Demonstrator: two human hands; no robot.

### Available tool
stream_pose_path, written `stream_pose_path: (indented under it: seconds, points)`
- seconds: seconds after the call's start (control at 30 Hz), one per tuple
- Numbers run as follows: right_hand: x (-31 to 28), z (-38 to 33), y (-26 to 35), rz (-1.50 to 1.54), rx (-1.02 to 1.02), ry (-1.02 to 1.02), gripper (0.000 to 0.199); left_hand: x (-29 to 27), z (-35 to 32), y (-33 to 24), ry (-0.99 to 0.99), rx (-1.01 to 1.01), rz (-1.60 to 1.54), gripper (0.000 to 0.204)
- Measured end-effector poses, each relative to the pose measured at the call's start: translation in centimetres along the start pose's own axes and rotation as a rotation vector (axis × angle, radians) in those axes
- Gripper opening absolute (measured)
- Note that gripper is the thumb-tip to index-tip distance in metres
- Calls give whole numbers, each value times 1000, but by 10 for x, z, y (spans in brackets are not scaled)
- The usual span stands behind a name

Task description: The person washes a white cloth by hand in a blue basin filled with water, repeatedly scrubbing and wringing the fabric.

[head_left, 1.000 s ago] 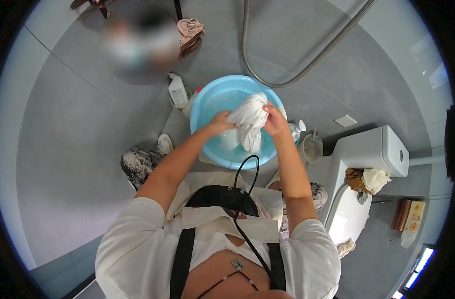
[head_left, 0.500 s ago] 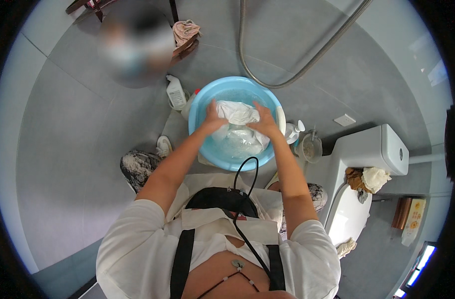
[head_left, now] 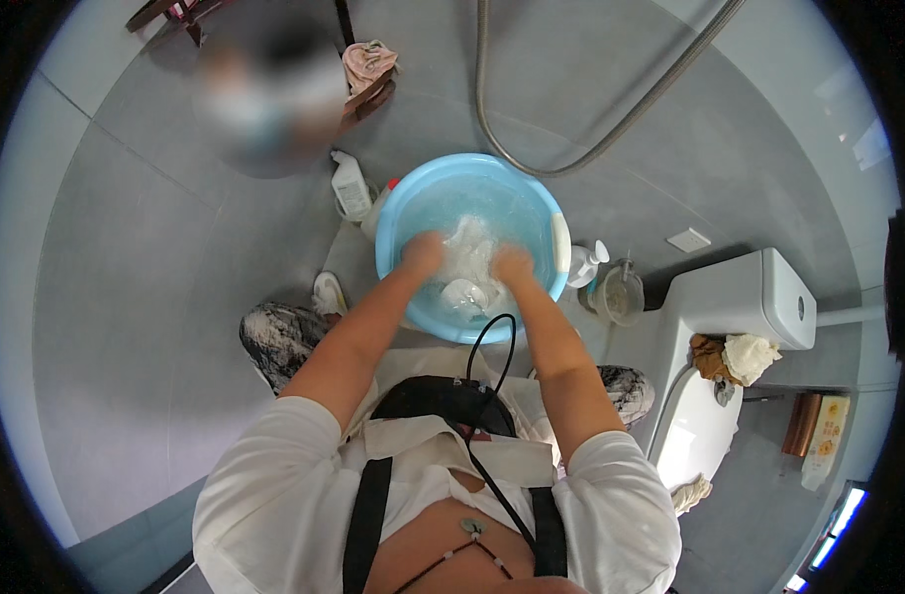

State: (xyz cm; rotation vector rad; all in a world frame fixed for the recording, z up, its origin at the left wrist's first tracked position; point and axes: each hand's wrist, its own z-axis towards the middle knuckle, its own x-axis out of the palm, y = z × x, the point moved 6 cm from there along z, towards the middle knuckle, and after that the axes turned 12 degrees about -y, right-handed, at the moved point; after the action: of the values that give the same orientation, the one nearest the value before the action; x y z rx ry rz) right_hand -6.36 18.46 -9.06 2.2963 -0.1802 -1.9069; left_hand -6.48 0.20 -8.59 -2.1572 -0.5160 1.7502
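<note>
A light-blue plastic basin [head_left: 394, 294] of cloudy, soapy water stands in front of me. In the water lies a bunched white cloth [head_left: 469, 259], mostly submerged, with an air-filled bulge near its lower end. My left hand [head_left: 425, 253] is curled into a fist at the cloth's left side, partly under the surface. At the right side my right hand [head_left: 513, 263] is likewise closed against the cloth. The fingertips of both hands are blurred and covered by water. A white piece [head_left: 560, 243] hangs over the basin's right rim.
Left of the basin stand a white bottle [head_left: 351, 186] and a red-capped container [head_left: 381, 203]. A pump bottle [head_left: 584, 265] and a clear bucket [head_left: 621, 294] are on the right, near a toilet [head_left: 705, 421] with cloths on it. A metal hose [head_left: 561, 163] curves behind; a blurred person [head_left: 269, 89] is far left.
Both hands have come down and curled, moving from above the water into it. The white cloth has sunk and bunched narrower between them; its raised far part has gone under.
</note>
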Motion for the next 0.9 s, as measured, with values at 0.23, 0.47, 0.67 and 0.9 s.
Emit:
stream_pose_path:
  seconds: [0.23, 0.47, 0.67, 0.9]
  points:
    - [-118, -9, 21, 559, -196, -296, 42, 10, 1, -3, 224, -656, -1630, 44]
    - [-224, -48, 76, 1346, -242, -71, 43, -7, -3, -31, 277, -470, -1917, 41]
    - [-242, -52, 85, 1484, -229, 4, 46, -25, -2, -54, 305, -471, -2214, 52]
    - [-215, -58, 76, 552, -486, -797, 59, -73, -13, -88, 398, -281, -2350, 47]
